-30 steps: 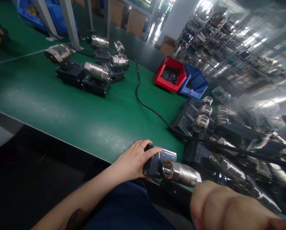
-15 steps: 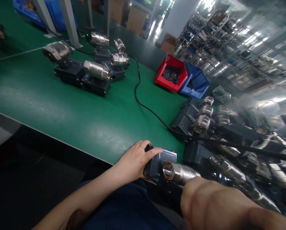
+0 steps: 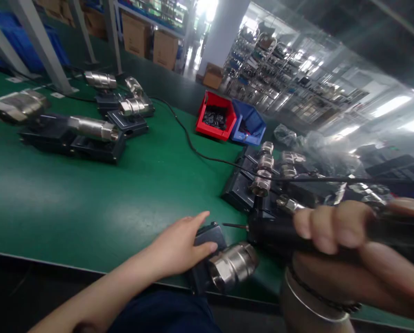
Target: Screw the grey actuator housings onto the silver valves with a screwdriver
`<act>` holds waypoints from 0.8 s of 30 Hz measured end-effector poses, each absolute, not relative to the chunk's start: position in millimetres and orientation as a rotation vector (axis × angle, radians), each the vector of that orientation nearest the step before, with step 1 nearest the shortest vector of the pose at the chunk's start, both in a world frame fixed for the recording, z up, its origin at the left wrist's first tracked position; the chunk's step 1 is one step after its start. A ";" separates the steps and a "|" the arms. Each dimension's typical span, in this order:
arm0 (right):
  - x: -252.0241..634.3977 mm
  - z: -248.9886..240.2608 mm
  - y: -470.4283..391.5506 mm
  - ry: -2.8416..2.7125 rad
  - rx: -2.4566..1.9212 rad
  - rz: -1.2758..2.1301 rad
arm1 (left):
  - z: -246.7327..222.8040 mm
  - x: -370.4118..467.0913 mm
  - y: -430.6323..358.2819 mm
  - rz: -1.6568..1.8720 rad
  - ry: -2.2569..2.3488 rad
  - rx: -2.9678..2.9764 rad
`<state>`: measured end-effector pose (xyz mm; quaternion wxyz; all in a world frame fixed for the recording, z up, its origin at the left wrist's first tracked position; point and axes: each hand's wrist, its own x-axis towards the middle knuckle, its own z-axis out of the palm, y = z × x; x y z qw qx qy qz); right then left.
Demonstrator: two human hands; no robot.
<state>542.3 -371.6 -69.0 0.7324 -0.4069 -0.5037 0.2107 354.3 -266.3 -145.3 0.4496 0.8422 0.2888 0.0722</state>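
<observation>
My left hand [image 3: 179, 245] rests on a dark box-shaped unit with a silver threaded valve fitting [image 3: 233, 266] at the near edge of the green table [image 3: 89, 203]. Its fingers lie flat over the black housing [image 3: 207, 238] and hold it down. My right hand [image 3: 335, 231] is wrapped around the black handle of a powered screwdriver [image 3: 279, 231]. The tool lies level, with its thin bit [image 3: 234, 226] pointing left just above the housing. A black cable [image 3: 331, 179] runs over the pile on the right toward the hand.
Several more valve units [image 3: 262, 173] are piled at the right. Others stand at the back left [image 3: 92, 134]. A red bin [image 3: 216, 115] and a blue bin [image 3: 248, 126] sit at the far edge. A black cord [image 3: 186, 138] snakes across the mat.
My right hand has come up holding the screwdriver, bit aimed at the unit. The unit has turned so the valve end faces me. The view has swung to the right.
</observation>
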 end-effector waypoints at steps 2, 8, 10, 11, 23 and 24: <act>532.9 -69.2 -359.5 -1.105 -0.774 0.420 | -145.5 372.9 -257.1 0.036 0.649 1.974; 528.0 -79.3 -354.2 -1.188 -0.802 0.507 | -154.1 382.2 -253.1 0.030 0.609 1.792; 530.7 -80.2 -357.3 -1.214 -0.825 0.513 | -153.6 380.1 -253.8 0.016 0.610 1.767; 531.7 -79.9 -358.3 -1.220 -0.835 0.515 | -153.4 379.6 -253.9 0.010 0.608 1.761; 530.5 -74.8 -353.0 -1.239 -0.878 0.479 | -154.5 382.7 -254.9 0.025 0.596 1.762; 530.4 -74.3 -352.0 -1.239 -0.875 0.486 | -154.2 382.7 -255.2 0.022 0.602 1.764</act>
